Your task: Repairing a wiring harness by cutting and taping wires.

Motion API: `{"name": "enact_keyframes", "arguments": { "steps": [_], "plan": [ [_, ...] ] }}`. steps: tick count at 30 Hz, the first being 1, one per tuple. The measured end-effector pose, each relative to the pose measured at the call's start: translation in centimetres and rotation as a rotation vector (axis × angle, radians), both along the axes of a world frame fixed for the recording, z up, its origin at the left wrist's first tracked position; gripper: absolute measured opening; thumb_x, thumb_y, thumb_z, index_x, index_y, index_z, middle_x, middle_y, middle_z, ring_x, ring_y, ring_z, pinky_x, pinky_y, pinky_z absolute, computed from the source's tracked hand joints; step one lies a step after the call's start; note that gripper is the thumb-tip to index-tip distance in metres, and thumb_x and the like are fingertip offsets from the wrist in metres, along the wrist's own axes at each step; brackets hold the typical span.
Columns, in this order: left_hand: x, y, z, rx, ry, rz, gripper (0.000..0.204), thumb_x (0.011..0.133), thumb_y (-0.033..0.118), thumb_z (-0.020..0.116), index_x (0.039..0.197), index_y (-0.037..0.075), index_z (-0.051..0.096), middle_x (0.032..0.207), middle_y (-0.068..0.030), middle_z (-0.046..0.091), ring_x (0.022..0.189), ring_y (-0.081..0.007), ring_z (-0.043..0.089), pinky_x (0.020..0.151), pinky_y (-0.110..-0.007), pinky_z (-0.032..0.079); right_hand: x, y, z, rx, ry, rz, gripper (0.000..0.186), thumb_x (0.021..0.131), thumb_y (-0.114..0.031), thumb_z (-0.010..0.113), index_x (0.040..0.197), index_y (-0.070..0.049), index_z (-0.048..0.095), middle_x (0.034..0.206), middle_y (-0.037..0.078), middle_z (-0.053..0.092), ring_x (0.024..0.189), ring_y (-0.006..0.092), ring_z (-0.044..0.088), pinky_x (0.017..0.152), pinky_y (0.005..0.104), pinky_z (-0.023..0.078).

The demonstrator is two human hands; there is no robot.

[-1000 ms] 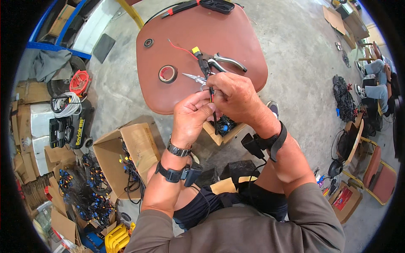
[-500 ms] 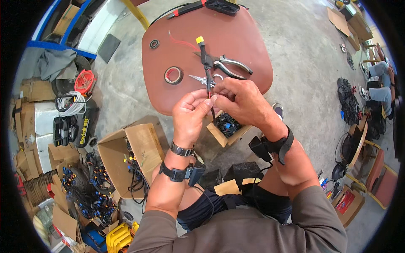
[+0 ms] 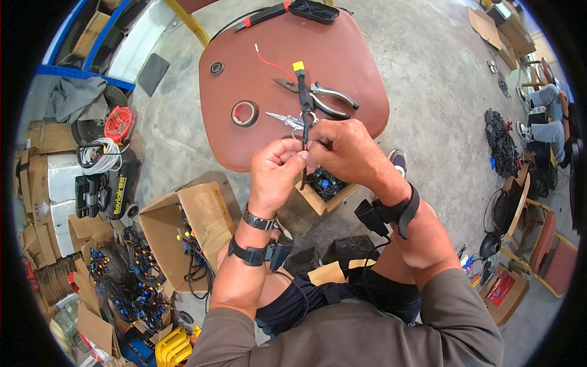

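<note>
A black cable harness (image 3: 302,92) with a yellow connector and a thin red wire runs from the brown stool seat (image 3: 275,73) toward me. My left hand (image 3: 276,174) pinches its near end between thumb and fingers. Close beside it, my right hand (image 3: 348,147) is closed on the same cable, its fingertips partly hidden. Under and beside the harness lie pliers (image 3: 330,101) with grey and black handles and small scissors (image 3: 284,119). To their left is a roll of tape (image 3: 244,113), with a smaller black roll (image 3: 216,68) farther off.
A black and red tool (image 3: 269,18) lies at the seat's far edge. Below my hands stands a small carton (image 3: 327,202) of black cables. An open cardboard box (image 3: 168,244) with cables is at my left, near piled harnesses (image 3: 125,281). Another person sits far right.
The view has shifted slightly. The harness stands straighter between my hands, and the red wire's end has swung to the right. Both hands keep their hold on the cable.
</note>
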State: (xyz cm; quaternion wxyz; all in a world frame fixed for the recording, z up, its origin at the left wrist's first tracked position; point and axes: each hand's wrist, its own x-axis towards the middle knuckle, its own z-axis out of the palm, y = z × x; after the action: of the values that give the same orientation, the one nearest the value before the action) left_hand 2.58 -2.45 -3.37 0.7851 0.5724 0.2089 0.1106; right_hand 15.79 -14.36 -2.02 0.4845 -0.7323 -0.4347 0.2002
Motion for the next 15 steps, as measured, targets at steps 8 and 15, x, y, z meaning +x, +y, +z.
{"name": "enact_keyframes", "arguments": {
  "steps": [8,15],
  "plan": [
    [0.1,1.1,0.0,-0.207,-0.046,0.198,0.008,0.092,0.008,0.058,0.097,0.001,0.060,0.076,-0.0088,0.064,0.064,-0.0192,0.061,0.063,-0.031,0.051,3.3,-0.2,1.1,0.023,-0.535,-0.209,0.037,0.071,-0.011,0.070,0.108,-0.010,0.064,0.107,0.010,0.060,0.106,0.0332,0.053,0.089,0.0423,0.043],
    [0.9,2.0,-0.3,-0.418,-0.181,0.274,0.004,0.094,0.009,0.056,0.094,0.006,0.058,0.066,-0.0031,0.051,0.054,-0.0157,0.049,0.052,-0.029,0.042,3.6,0.0,0.4,-0.193,-0.582,-0.141,0.044,0.070,-0.011,0.071,0.114,-0.009,0.062,0.105,0.010,0.062,0.104,0.0326,0.055,0.091,0.0428,0.044]
  ]
}}
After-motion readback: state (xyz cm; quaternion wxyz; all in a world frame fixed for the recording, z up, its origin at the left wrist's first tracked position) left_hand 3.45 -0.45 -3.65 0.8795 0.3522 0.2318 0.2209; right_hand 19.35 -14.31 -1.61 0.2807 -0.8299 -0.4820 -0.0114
